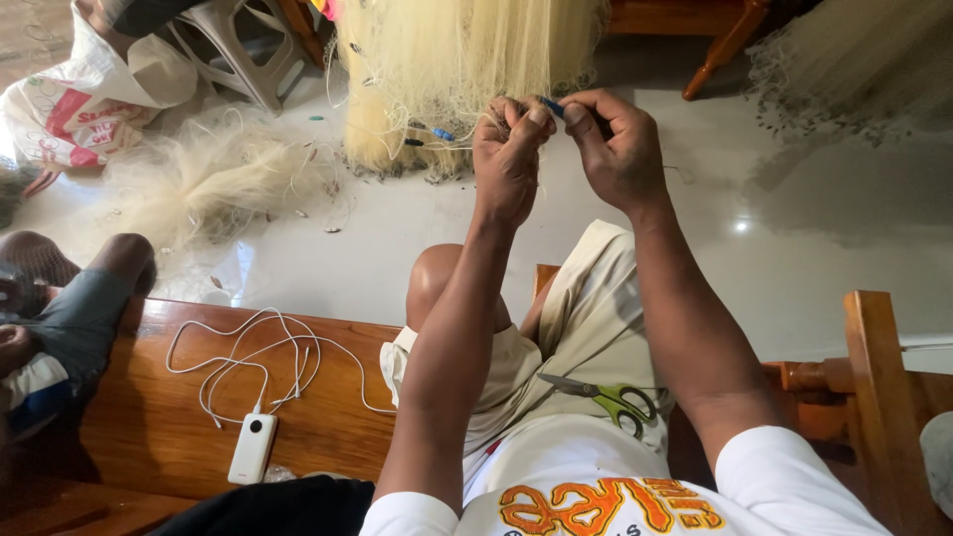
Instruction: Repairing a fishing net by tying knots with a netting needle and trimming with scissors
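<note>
Head view of a seated person working on netting. The left hand (509,159) and the right hand (617,147) were raised side by side, close together but not touching, both just below the hanging bundle of pale yellow, fine-stranded fishing net (447,69). The left hand's fingers were curled shut, pinching strands of that net at the fingertips. The right hand was closed on a slim blue netting tool (552,106), whose tip pointed toward the left hand's fingertips; only a short length of the tool showed, the rest being hidden in the grip. Thin white lines ran from the net's lower edge to the left hand.

Below the right forearm, a pair of scissors with green plastic handles and steel blades (606,396) lay on the person's lap, on the beige shorts, well apart from both hands. Below and to the left of the left hand, a white oblong power bank (252,448) with a looped white cable (248,357) rested on a brown wooden bench (149,417). Farther left of the left hand, a loose heap of pale net (199,179) lay on the light glossy floor (794,248), near a white plastic sack with red print (79,104). Another person's bent leg (89,288) appeared at the far left.
</note>
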